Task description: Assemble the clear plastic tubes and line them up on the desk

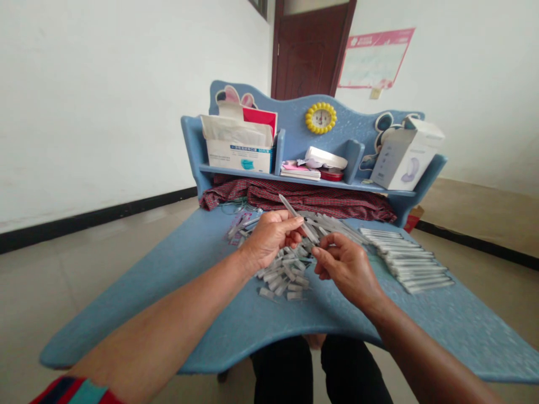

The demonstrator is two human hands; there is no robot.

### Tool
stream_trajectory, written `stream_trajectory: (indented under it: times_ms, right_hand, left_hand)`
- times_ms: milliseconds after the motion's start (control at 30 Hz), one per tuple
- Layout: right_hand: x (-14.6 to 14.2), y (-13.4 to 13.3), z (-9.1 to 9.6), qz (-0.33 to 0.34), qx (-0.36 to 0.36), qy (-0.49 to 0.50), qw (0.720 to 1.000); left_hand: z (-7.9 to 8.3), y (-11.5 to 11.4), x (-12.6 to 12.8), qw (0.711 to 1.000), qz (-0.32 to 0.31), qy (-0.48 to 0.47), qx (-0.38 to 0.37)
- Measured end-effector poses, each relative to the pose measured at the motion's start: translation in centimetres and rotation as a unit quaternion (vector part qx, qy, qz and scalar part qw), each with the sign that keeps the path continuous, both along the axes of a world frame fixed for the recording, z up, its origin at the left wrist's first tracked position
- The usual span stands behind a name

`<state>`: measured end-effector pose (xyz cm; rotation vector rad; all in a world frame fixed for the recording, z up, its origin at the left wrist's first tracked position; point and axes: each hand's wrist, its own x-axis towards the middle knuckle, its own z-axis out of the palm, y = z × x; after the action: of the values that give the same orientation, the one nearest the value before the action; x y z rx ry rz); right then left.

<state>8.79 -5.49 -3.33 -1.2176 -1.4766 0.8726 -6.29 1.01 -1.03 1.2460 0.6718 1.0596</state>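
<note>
The left hand (273, 235) had its thumb and fingers closed around a clear plastic tube (288, 206). The tube leaned, with its top poking up past the left fingers and its low end pointing at the right hand (347, 266). The right thumb and first finger were close together near that low end, but I could not tell if they pinched anything. Under the fingers, a heap of short clear caps (290, 275) lay on the blue table (236, 325). Just past the fingers was a messy pile of long tubes (337, 224), and behind that a checked cloth (311, 202). A neat row of tubes (408, 261) lay right of the right fingers.
</note>
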Motion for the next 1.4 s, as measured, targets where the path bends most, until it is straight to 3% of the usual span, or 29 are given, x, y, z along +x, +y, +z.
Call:
stream_trajectory:
  times_ms: [667, 1000, 1400]
  right_hand:
    - [-0.11, -0.02, -0.13, 0.037, -0.042, 0.071, 0.996]
    - [0.31, -0.39, 0.46, 0.168, -0.139, 0.227, 0.949]
    - [0.5, -0.38, 0.46, 0.198, -0.144, 0.246, 0.938]
  left_hand:
    - [0.13, -0.15, 0.0, 1.0, -0.018, -0.006, 0.001]
    - [0.14, 0.01, -0.36, 0.996, -0.074, -0.049, 0.004]
    - [0.27, 0.07, -0.5, 0.996, -0.083, -0.036, 0.009]
